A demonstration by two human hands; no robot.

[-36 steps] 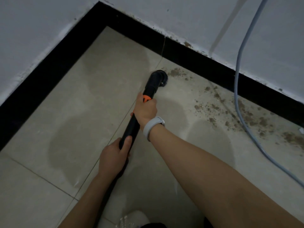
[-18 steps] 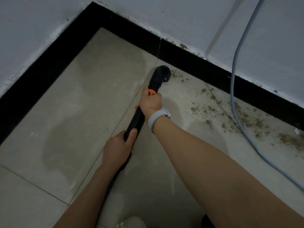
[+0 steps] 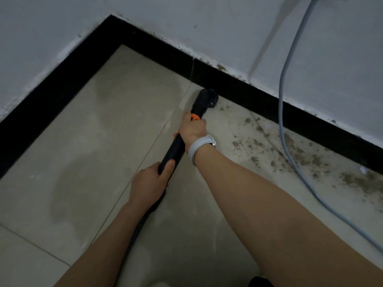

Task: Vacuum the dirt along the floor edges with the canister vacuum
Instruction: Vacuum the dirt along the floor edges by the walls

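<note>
A black vacuum wand (image 3: 175, 148) with an orange collar runs from my hands to a round brush nozzle (image 3: 206, 98). The nozzle sits on the beige floor tile right against the black skirting (image 3: 259, 98). My right hand (image 3: 192, 128), with a white watch band on the wrist, grips the wand near the orange collar. My left hand (image 3: 149, 186) grips the wand's lower end, where the ribbed black hose (image 3: 137, 228) begins. Brown dirt (image 3: 306, 158) lies scattered along the floor edge to the right of the nozzle. The canister is out of sight.
A grey cable (image 3: 284, 112) hangs down the white wall and trails across the dirty floor to the lower right. The room corner (image 3: 112, 17) lies at the upper left. Damp-looking patches (image 3: 66, 179) mark the tiles on the left.
The nozzle has slid forward along the tile to the skirting, over the dirt clump that lay beside it. Both hands moved forward with the wand, keeping their grips.
</note>
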